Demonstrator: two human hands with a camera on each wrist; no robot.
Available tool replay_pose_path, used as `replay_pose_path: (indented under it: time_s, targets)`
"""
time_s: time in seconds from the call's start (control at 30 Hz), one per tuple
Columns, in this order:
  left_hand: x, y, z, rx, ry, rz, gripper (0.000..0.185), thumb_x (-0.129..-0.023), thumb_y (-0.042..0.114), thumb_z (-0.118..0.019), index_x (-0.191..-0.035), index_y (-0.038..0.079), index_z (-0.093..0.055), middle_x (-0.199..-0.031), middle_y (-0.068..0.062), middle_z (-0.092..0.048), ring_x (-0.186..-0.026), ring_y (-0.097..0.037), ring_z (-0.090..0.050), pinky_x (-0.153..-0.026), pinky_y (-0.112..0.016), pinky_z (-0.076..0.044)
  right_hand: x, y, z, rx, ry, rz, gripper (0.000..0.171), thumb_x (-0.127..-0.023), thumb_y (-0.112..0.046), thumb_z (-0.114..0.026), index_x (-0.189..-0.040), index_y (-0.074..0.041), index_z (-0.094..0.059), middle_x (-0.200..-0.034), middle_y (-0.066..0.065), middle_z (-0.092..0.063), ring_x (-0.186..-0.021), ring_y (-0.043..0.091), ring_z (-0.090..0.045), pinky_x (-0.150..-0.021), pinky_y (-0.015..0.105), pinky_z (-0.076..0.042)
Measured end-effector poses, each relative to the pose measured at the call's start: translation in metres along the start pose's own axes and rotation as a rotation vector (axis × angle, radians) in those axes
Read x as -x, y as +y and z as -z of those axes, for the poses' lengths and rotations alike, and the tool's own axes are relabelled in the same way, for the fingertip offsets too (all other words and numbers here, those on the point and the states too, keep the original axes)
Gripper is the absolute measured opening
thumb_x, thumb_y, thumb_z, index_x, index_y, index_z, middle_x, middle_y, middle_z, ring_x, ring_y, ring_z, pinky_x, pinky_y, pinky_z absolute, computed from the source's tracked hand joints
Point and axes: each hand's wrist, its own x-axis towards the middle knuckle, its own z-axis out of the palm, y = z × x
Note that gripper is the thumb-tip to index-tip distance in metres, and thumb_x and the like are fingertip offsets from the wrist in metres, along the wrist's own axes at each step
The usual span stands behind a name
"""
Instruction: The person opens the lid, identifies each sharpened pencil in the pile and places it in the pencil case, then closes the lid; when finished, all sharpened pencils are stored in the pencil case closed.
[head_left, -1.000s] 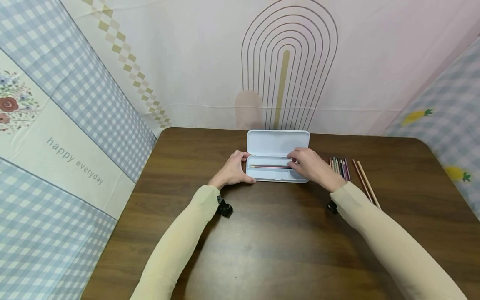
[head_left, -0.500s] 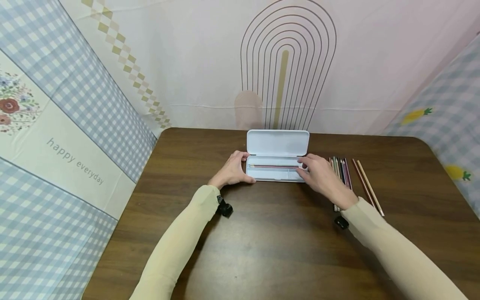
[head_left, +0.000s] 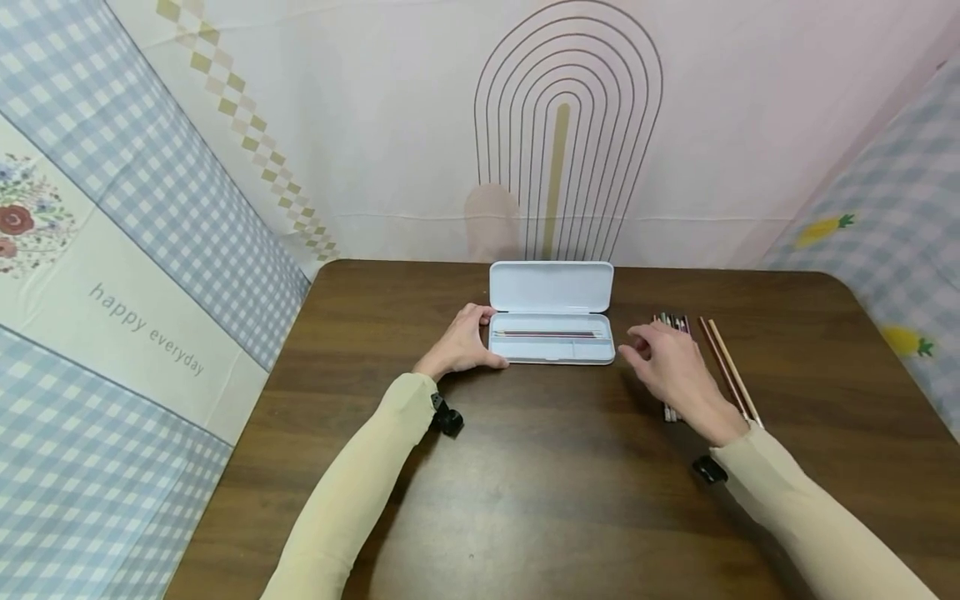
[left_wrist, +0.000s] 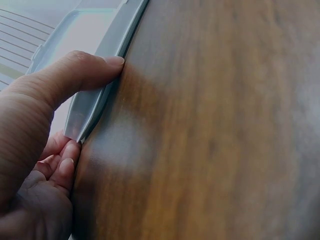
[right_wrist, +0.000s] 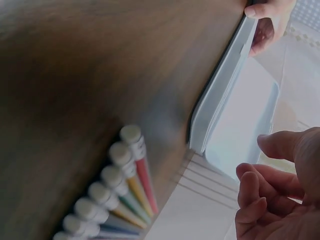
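Observation:
A pale blue pencil case (head_left: 551,351) lies with its lid (head_left: 551,287) raised; a few thin pencils (head_left: 547,334) lie lengthwise inside it. My left hand (head_left: 462,339) holds the case's left end, its thumb (left_wrist: 92,67) on the front edge and its fingers round the back corner. To the right of the case my right hand (head_left: 670,364) hovers apart from it, fingers loosely bent and holding nothing. Below and partly behind that hand lies a row of coloured pencils (head_left: 670,412), whose white ends show in the right wrist view.
Two longer thin sticks, a reddish brown one (head_left: 720,358) and a tan one (head_left: 731,365), lie side by side to the right of the row. The brown wooden table (head_left: 525,492) meets a patterned cloth (head_left: 405,150) at its back edge.
My right hand has left the pencils inside the case and moved right, over the row of coloured pencils. The left hand has kept its hold on the case.

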Motion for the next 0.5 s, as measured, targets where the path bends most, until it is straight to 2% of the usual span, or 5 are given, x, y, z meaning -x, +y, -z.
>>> replay_pose_path:
  time_s: [0.2,0.33,0.43,0.5]
  targets:
    - [0.0,0.0,-0.001,0.002,0.004,-0.007,0.093,-0.076,0.028,-0.096,-0.153,0.003,-0.051,-0.148,-0.017,-0.053,-0.139,-0.032,-0.052,-0.124,-0.046,-0.044,0.009,0.01,0.011,0.02,0.016,-0.048,0.027,-0.096,-0.009,-0.079,-0.113,0.012,-0.076,-0.095,0.026,-0.078,-0.08,0.037,-0.074,-0.075,0.056,-0.06]
    - [0.0,-0.001,-0.001,0.007,-0.003,0.005,0.093,-0.075,0.028,-0.097,-0.153,0.003,-0.051,-0.149,-0.017,-0.053,-0.14,-0.032,-0.051,-0.125,-0.046,-0.043,0.014,0.017,0.016,0.037,0.014,-0.064,0.018,-0.094,-0.008,-0.077,-0.101,0.008,-0.077,-0.084,0.019,-0.076,-0.071,0.03,-0.067,-0.068,0.046,-0.054]
    - [-0.001,-0.001,-0.001,0.006,-0.002,0.01,0.093,-0.075,0.028,-0.097,-0.153,0.003,-0.052,-0.149,-0.016,-0.053,-0.14,-0.032,-0.051,-0.125,-0.046,-0.043,0.018,0.022,0.018,0.042,-0.009,-0.088,0.018,-0.094,-0.008,-0.075,-0.101,0.008,-0.077,-0.079,0.015,-0.073,-0.068,0.026,-0.062,-0.066,0.042,-0.049]
    - [-0.001,-0.001,-0.001,0.004,0.0,0.01,0.093,-0.075,0.028,-0.097,-0.152,0.003,-0.052,-0.148,-0.017,-0.053,-0.139,-0.032,-0.051,-0.125,-0.046,-0.043,0.021,0.025,0.019,0.047,-0.018,-0.106,0.018,-0.094,-0.008,-0.074,-0.101,0.008,-0.077,-0.075,0.014,-0.072,-0.066,0.026,-0.061,-0.065,0.043,-0.049]
